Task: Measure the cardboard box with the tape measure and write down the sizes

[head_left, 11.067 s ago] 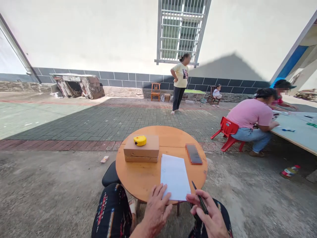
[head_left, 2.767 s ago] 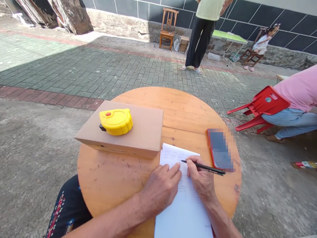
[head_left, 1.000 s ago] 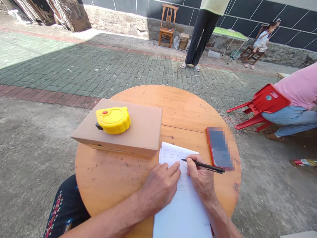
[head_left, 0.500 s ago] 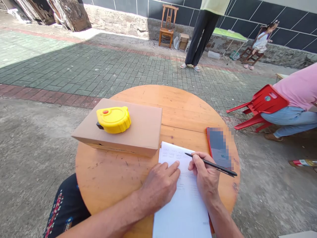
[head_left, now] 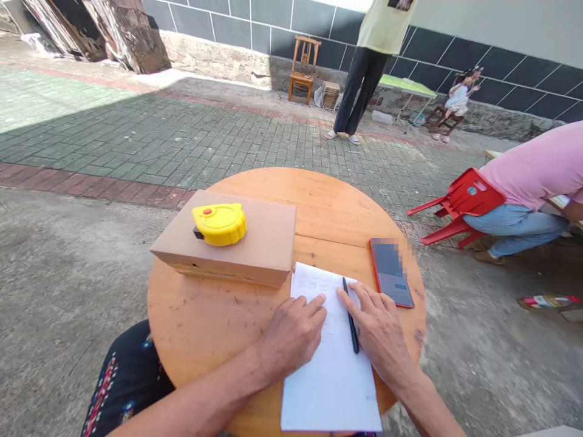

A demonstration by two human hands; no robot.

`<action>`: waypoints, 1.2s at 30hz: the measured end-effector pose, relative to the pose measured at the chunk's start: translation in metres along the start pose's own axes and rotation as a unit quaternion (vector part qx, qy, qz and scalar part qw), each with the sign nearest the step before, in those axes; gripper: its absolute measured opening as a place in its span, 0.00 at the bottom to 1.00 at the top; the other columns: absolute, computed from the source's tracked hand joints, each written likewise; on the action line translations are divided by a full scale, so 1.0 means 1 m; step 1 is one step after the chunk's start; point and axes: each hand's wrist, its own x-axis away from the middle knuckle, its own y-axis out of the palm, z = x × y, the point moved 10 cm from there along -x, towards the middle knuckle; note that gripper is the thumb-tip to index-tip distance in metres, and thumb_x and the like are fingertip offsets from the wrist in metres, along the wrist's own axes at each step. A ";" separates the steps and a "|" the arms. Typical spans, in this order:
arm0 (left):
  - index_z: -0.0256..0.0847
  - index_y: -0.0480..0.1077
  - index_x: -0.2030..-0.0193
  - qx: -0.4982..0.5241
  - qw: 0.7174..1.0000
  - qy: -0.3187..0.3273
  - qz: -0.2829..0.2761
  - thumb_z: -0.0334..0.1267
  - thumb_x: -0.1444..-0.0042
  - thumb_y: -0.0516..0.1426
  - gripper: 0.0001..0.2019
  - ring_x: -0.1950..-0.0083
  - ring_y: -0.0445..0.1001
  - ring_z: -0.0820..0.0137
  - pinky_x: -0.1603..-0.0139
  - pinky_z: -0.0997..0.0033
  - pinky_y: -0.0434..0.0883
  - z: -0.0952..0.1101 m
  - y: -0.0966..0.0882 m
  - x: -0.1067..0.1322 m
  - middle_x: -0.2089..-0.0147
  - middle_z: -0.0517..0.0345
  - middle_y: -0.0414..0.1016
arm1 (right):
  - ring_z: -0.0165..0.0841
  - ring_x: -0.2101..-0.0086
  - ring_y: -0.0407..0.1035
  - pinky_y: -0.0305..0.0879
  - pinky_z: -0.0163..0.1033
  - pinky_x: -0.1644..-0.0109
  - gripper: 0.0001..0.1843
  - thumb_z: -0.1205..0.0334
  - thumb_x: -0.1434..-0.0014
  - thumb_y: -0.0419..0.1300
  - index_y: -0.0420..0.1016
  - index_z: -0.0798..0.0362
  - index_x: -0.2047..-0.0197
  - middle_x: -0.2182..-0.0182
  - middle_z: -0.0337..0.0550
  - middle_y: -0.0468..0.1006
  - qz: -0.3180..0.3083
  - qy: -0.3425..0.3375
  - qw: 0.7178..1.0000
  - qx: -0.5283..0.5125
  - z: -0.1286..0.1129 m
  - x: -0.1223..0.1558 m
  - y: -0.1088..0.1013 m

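Note:
A stack of white paper sheets [head_left: 330, 388] with rows of handwriting at its top lies on the round wooden table. My left hand [head_left: 296, 331] rests on the sheets' left side, index finger stretched out, the other fingers slightly bent, holding nothing. On the right side of the sheets lies a black pen [head_left: 353, 332], point toward the far edge. My right hand [head_left: 380, 325] lies flat with fingers extended, one finger across the pen and touching it, not wrapped round it. A phone in a red case [head_left: 390, 273] sits just beyond the right hand.
A cardboard box [head_left: 264, 243] stands at the table's left, with a yellow tape measure [head_left: 221, 224] on top. The round table [head_left: 204, 340] has a seam across it. A person in pink [head_left: 537, 164] sits right on a red plastic chair [head_left: 476, 193]; another person [head_left: 364, 79] stands beyond.
My right hand has let go of the pen, laid it on the paper and flattened out. The left hand stays on the sheets. The view has shifted slightly.

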 end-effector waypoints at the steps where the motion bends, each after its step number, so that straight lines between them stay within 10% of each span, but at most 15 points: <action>1: 0.43 0.68 0.54 0.002 1.000 -0.002 0.001 0.30 0.41 0.52 0.09 0.57 0.70 0.63 0.59 0.59 0.69 -0.001 0.000 0.000 0.39 0.61 0.71 | 0.47 0.47 0.69 0.64 0.53 0.49 0.28 0.78 0.36 0.43 0.72 0.50 0.42 0.46 0.57 0.75 -0.002 0.007 1.000 0.008 0.001 0.002 0.001; 16: 0.39 0.72 0.59 -0.013 1.000 -0.022 0.003 0.32 0.41 0.53 0.07 0.47 0.73 0.58 0.49 0.56 0.72 0.005 -0.023 0.007 0.37 0.47 0.67 | 0.43 0.48 0.71 0.66 0.54 0.43 0.20 0.60 0.33 0.46 0.71 0.56 0.45 0.48 0.55 0.77 0.162 0.240 0.936 -0.202 0.029 0.100 0.020; 20: 0.42 0.73 0.52 -0.011 0.998 -0.056 0.016 0.35 0.41 0.55 0.11 0.42 0.69 0.55 0.42 0.51 0.68 0.009 -0.040 0.048 0.36 0.47 0.67 | 0.44 0.48 0.71 0.66 0.55 0.44 0.20 0.61 0.33 0.46 0.73 0.55 0.46 0.49 0.53 0.78 0.161 0.236 0.935 -0.209 0.029 0.096 0.020; 26: 0.45 0.61 0.35 -0.058 0.997 -0.002 0.049 0.50 0.48 0.61 0.34 0.33 0.59 0.48 0.38 0.43 0.63 0.026 -0.005 0.122 0.29 0.42 0.56 | 0.46 0.47 0.69 0.63 0.58 0.42 0.21 0.59 0.35 0.47 0.72 0.55 0.44 0.48 0.54 0.77 0.161 0.241 0.927 -0.239 0.029 0.097 0.021; 36: 0.47 0.59 0.33 -0.095 0.994 -0.022 0.052 0.50 0.43 0.58 0.32 0.32 0.60 0.51 0.36 0.41 0.60 0.032 0.005 0.110 0.29 0.47 0.56 | 0.45 0.46 0.68 0.61 0.52 0.39 0.26 0.47 0.41 0.54 0.73 0.55 0.47 0.46 0.53 0.75 0.258 0.421 0.712 -0.500 0.069 0.128 0.029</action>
